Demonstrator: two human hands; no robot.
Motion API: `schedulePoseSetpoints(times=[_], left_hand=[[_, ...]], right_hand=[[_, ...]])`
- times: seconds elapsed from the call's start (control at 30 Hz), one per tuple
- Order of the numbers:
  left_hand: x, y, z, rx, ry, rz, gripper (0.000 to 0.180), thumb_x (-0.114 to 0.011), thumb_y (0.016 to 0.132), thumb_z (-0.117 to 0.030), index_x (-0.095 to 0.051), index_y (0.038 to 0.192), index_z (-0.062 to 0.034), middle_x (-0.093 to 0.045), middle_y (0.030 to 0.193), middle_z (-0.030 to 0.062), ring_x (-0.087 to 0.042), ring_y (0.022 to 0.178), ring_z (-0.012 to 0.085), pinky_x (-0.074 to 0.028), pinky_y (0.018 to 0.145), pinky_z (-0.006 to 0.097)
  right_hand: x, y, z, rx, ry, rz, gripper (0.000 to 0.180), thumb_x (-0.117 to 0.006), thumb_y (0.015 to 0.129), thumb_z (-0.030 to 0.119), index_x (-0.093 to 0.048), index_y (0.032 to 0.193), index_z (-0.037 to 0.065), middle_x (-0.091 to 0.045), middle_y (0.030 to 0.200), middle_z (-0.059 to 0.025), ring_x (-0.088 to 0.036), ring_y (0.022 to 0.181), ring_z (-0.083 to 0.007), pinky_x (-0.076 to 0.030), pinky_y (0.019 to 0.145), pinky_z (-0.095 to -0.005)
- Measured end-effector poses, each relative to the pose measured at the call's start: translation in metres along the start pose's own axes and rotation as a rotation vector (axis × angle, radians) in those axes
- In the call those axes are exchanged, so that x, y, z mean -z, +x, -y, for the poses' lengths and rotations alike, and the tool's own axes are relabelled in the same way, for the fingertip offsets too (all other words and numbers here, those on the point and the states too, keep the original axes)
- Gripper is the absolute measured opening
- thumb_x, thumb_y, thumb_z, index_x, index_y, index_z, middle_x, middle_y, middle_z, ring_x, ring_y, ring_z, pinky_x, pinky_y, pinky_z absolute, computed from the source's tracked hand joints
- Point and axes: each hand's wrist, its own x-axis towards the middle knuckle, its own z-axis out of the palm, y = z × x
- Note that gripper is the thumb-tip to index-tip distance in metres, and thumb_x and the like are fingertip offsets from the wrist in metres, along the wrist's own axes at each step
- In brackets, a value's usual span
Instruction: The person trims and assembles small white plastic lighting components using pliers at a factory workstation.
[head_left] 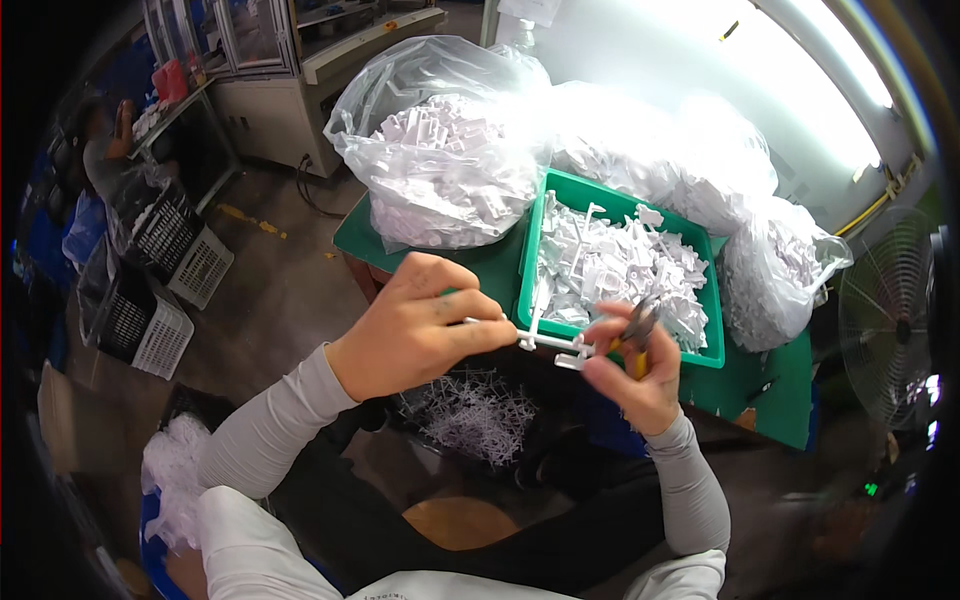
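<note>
My left hand point(425, 325) is closed on one end of a white plastic sprue point(545, 341), a thin runner with small moulded parts on it. The runner stretches across toward my right hand point(645, 375), whose fingers are curled round a pair of nippers point(643, 322) with yellow handles. Their metal jaws point up, above the sprue's right end. Whether my right fingertips touch the white part there is hard to make out. Just beyond both hands lies a green tray point(528, 270) heaped with loose white plastic parts point(620, 262).
Clear plastic bags point(445, 190) full of white parts stand behind and beside the tray on the green table point(780, 390). Below my hands is a heap of thin white runner scraps point(475, 415). A fan point(900, 325) is at right; crates point(150, 310) and another person point(105, 160) are at left.
</note>
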Motion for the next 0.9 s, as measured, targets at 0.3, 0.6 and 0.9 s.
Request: schedulePoseSetpoints(times=[0.3, 0.6, 0.9], left_hand=[[-0.035, -0.009, -0.015, 0.612, -0.48, -0.254, 0.049, -0.076, 0.089, -0.022, -0.048, 0.125, -0.0051, -0.062, 0.102, 0.0069, -0.062, 0.093, 0.0184, -0.049, 0.084, 0.034], [-0.038, -0.019, -0.017, 0.657, -0.786, 0.201, 0.03, -0.067, 0.096, -0.017, -0.061, 0.121, -0.003, -0.069, 0.1, 0.0069, -0.065, 0.086, 0.0108, -0.052, 0.071, 0.027], [-0.032, -0.013, -0.006, 0.839, -1.285, -0.038, 0.024, -0.061, 0.099, -0.011, -0.057, 0.121, -0.001, -0.065, 0.101, 0.0045, -0.062, 0.092, 0.0102, -0.053, 0.08, 0.027]], right_hand=[[-0.041, -0.008, -0.014, -0.352, 0.352, -0.081, 0.025, -0.067, 0.091, -0.003, -0.053, 0.111, -0.002, -0.067, 0.102, -0.0104, -0.068, 0.095, -0.0176, -0.057, 0.087, -0.0325], [-0.045, -0.003, -0.012, -0.263, 0.305, -0.133, 0.021, -0.058, 0.101, 0.011, -0.052, 0.116, -0.002, -0.065, 0.103, -0.0088, -0.067, 0.094, -0.0181, -0.054, 0.085, -0.0317], [-0.049, -0.004, -0.002, -0.161, -0.086, 0.069, 0.037, -0.037, 0.108, 0.025, -0.055, 0.124, -0.004, -0.065, 0.094, -0.0085, -0.061, 0.084, -0.0131, -0.049, 0.08, -0.0268]])
